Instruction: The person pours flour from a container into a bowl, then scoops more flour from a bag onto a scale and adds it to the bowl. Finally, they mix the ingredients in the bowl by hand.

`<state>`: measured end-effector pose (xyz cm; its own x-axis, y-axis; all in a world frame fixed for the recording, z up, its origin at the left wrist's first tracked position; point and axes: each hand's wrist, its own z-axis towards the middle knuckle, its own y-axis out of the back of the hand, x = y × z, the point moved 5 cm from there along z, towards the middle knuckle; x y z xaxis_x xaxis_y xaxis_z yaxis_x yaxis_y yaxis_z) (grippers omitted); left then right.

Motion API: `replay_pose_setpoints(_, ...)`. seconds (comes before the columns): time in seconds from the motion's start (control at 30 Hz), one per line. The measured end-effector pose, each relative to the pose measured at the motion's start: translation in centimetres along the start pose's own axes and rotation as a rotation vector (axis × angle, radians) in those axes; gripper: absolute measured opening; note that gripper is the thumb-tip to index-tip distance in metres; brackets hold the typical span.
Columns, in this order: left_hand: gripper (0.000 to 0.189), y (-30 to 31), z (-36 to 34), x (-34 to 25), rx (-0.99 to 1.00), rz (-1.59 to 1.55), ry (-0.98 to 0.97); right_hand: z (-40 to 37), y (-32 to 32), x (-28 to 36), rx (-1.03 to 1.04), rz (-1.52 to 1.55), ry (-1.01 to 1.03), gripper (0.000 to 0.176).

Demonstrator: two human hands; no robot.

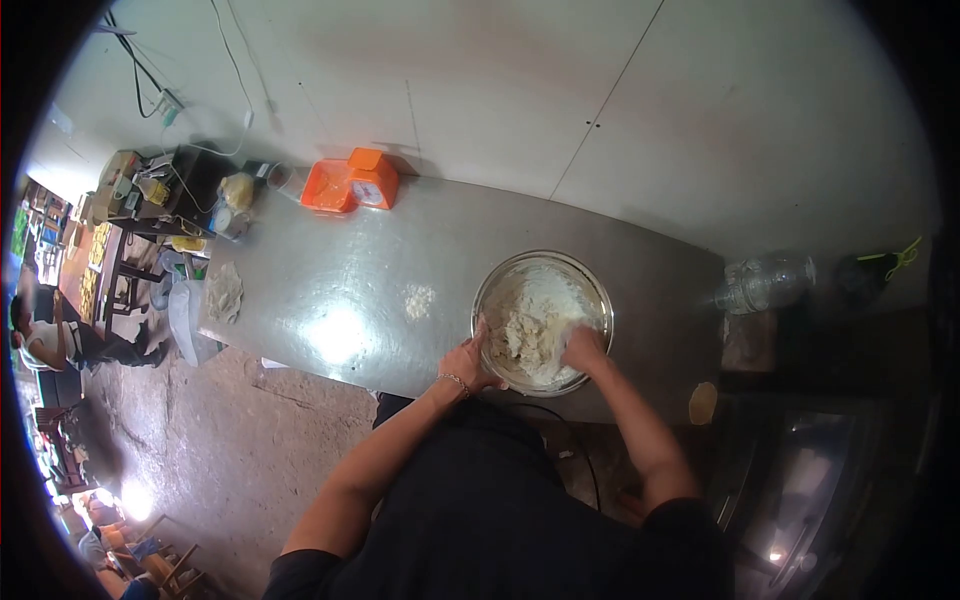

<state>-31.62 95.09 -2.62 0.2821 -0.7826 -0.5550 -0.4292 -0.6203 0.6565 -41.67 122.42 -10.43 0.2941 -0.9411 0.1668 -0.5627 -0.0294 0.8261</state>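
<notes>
A round metal bowl (607, 300) stands on the steel table, holding crumbly, pale dough (530, 335) with loose white flour (545, 285) on its far side. My left hand (468, 364) grips the bowl's near left rim, thumb and fingers on either side of it, with a chain bracelet at the wrist. Inside the bowl, at the right, my right hand (584, 348) is curled and pressed into the dough. Its fingertips are partly hidden and slightly blurred.
An orange kitchen scale (370, 180) and an orange tray (328, 188) stand by the wall. A patch of flour (418, 301) and a crumpled plastic bag (224, 293) lie on the steel table (400, 245). A big clear bottle (768, 284) is at the right. Far left, a person (55, 335) is visible.
</notes>
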Motion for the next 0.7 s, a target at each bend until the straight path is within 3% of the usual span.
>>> replay_pose_setpoints(0.07, 0.149, -0.1, 0.1, 0.2, 0.003, -0.012, -0.003, 1.6, 0.9, 1.5, -0.326, -0.086, 0.032, 0.05)
replay_pose_setpoints(0.13, 0.15, 0.4, -0.1, -0.3, 0.031, -0.014, 0.025, 4.5, -1.1, 3.6, -0.509, -0.071, 0.056, 0.053)
replay_pose_setpoints(0.23, 0.151, -0.5, 0.4, 0.2, 0.05, -0.024, 0.058, 8.0, -3.8, 8.8, -0.367, 0.175, 0.209, 0.05)
replay_pose_setpoints(0.33, 0.15, -0.6, 0.3, 0.6, 0.058, -0.015, 0.109, 3.6, -2.7, 13.9, -0.217, 0.363, 0.414, 0.048)
replay_pose_setpoints(0.43, 0.149, -0.9, -0.3, 1.5, 0.067, 0.01, 0.122, -1.0, -2.8, 13.0, -0.109, -0.03, 0.506, 0.046)
replay_pose_setpoints(0.53, 0.15, -1.3, -0.5, 2.0, 0.089, 0.031, 0.124, -4.1, -0.5, 9.1, -0.219, -0.185, 0.566, 0.041)
replay_pose_setpoints(0.63, 0.15, -1.3, -0.6, 1.9, 0.076, 0.025, 0.117, -3.3, 1.3, 5.8, -0.266, -0.218, 0.37, 0.035)
replay_pose_setpoints(0.7, 0.148, -1.3, -0.2, 1.1, 0.063, 0.02, 0.109, -0.3, 0.8, 3.6, -0.21, -0.168, 0.126, 0.033)
